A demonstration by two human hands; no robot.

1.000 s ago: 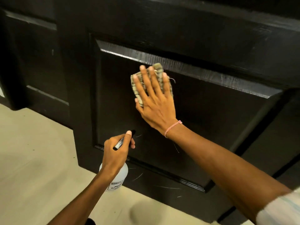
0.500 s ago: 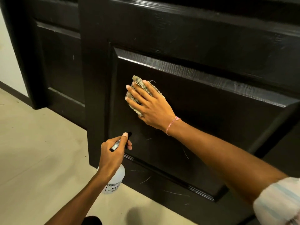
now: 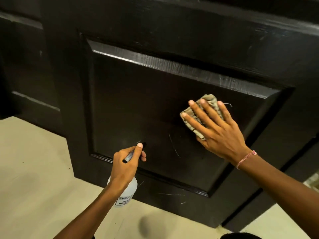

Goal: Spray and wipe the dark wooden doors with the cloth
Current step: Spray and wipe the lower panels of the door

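Note:
A dark wooden door (image 3: 138,104) with a raised square panel fills the view. My right hand (image 3: 219,130) lies flat with straight, spread fingers on a folded beige patterned cloth (image 3: 209,100), pressing it against the right side of the panel. My left hand (image 3: 125,166) grips the black trigger head of a white plastic spray bottle (image 3: 126,194), held low near the panel's lower left corner with the nozzle close to the door. Thin pale scratches mark the lower panel.
A second dark door (image 3: 25,69) stands to the left. Pale beige floor (image 3: 34,178) runs below and left of the doors. At the right, another dark panel (image 3: 284,192) angles toward me.
My right hand has slid the cloth from the panel's upper left across to its right side. The view has shifted. My left hand still holds the bottle in about the same spot.

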